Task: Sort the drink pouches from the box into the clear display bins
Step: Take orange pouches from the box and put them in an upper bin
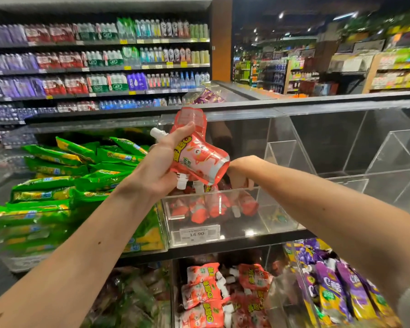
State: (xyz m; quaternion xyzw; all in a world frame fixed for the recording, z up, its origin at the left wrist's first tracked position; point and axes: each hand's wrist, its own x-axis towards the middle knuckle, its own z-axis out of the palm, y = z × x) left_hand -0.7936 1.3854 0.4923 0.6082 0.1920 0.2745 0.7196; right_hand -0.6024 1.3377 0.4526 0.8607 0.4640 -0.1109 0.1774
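My left hand (160,165) grips a stack of red drink pouches (200,155) with white spouts, raised above the front of a clear display bin (223,223). My right hand (240,177) reaches down into that bin behind the held stack; its fingers are mostly hidden, touching red pouches (199,209) lying inside. A price tag reading 14.90 (197,233) sits on the bin's front. The source box is not in view.
A bin of green pouches (64,176) stands to the left. Below are bins of more red pouches (206,292) and purple pouches (336,285). Clear bins with dividers (355,157) sit to the right. Shelves of bottled drinks (100,60) line the back.
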